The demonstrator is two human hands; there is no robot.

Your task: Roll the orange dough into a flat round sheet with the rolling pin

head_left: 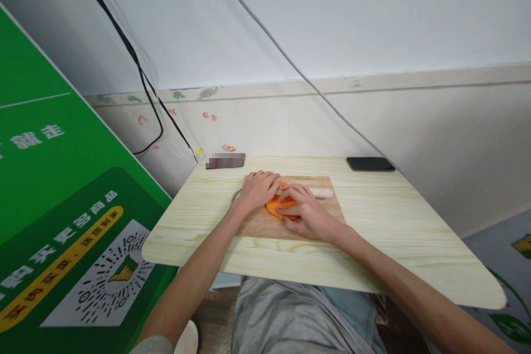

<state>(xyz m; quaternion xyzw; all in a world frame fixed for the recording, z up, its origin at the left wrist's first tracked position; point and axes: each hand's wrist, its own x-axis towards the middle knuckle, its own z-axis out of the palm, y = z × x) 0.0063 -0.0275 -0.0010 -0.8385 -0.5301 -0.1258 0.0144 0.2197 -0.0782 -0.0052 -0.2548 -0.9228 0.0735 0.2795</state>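
Note:
A bright orange piece, soft-looking with a folded edge, lies on a wooden board; its exact kind I cannot make out. My left hand is closed over its far left side, fingers bent and close together. From the right, my right hand grips the same piece with curled fingers, thumb on the near side. Both hands hide much of it. Beyond my right hand a pale white stick-like thing rests on the board. A thin dark loop pokes out beside my left wrist.
The board is on a light wood-grain table with rounded front corners. A black phone lies at the back right, a blurred-out flat object at the back left. A green banner leans on the left; cables hang along the wall.

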